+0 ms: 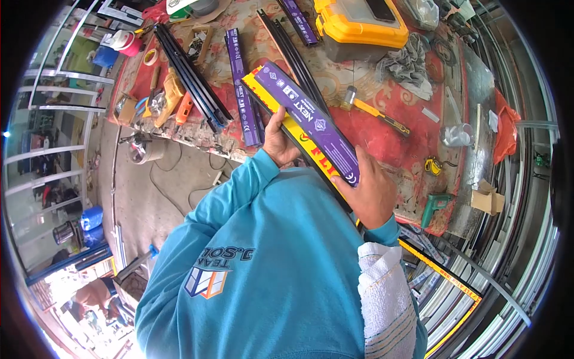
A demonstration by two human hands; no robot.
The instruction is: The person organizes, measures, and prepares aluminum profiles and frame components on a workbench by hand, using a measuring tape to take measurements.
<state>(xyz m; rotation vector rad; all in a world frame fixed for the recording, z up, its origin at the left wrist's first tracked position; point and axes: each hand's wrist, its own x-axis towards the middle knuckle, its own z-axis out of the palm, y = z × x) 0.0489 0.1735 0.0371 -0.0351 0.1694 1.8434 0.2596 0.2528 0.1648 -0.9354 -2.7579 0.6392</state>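
Both my hands hold a short bundle of profile pieces above the near edge of the table. Its upper face is a purple-labelled profile (306, 113), and a yellow-labelled strip (308, 146) runs along the near side. My left hand (281, 140) grips the yellow side around the middle, thumb on top. My right hand (373, 188) is wrapped round the lower right end, thumb over the edge. Just left of the bundle lies another purple-labelled profile (244, 90). Dark profiles (293, 60) lie behind it, partly hidden by the bundle.
The worn red table (382, 149) bears a yellow toolbox (359, 30), a yellow-handled tool (379, 115), a tape measure (433, 166), a green power tool (435, 208) and black profiles (188, 78). Long profiles (526, 239) fill the right side. A cable (158, 179) lies on the floor.
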